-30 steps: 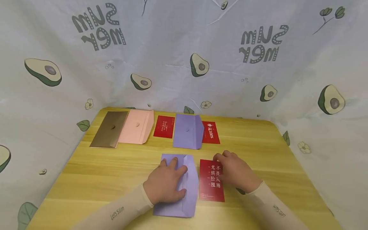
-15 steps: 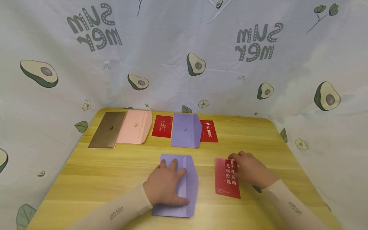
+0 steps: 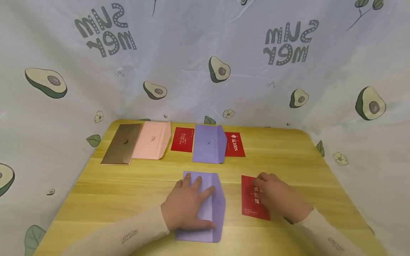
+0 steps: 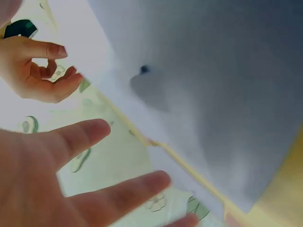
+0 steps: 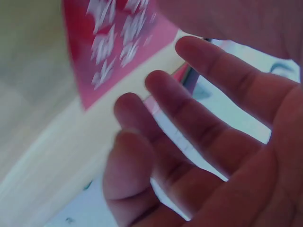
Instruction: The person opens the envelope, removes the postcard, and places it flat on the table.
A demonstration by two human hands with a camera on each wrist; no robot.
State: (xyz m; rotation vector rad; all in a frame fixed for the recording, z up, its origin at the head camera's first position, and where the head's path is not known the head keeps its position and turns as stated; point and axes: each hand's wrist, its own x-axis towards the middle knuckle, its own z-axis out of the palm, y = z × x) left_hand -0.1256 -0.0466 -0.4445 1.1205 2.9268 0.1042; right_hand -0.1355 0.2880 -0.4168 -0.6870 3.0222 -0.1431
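Observation:
My left hand [image 3: 187,204] rests with spread fingers on a lavender envelope [image 3: 206,234], which lies flat with its pointed flap to the right. The left wrist view shows the fingers apart and the envelope [image 4: 203,104] large and bluish. Farther right, my right hand [image 3: 280,195] is over the right side of a red card [image 3: 248,206] with white Chinese characters, partly covering its text. In the right wrist view, the right fingers [image 5: 203,123] are loosely bent and the card [image 5: 113,52] appears beyond them, with no grip visible. Whether the thumb touches the card is hidden.
Along the back of the wooden table [image 3: 128,192] lie a brown envelope [image 3: 121,144], a pink envelope [image 3: 152,140], a red card [image 3: 182,139], another lavender envelope [image 3: 208,144] and a red card [image 3: 235,144] beside its flap. A patterned curtain [image 3: 179,42] hangs behind.
The red card under my right hand has moved right, away from the lavender envelope. Lately the right hand has shifted farther over its characters. My left hand has stayed on the envelope.

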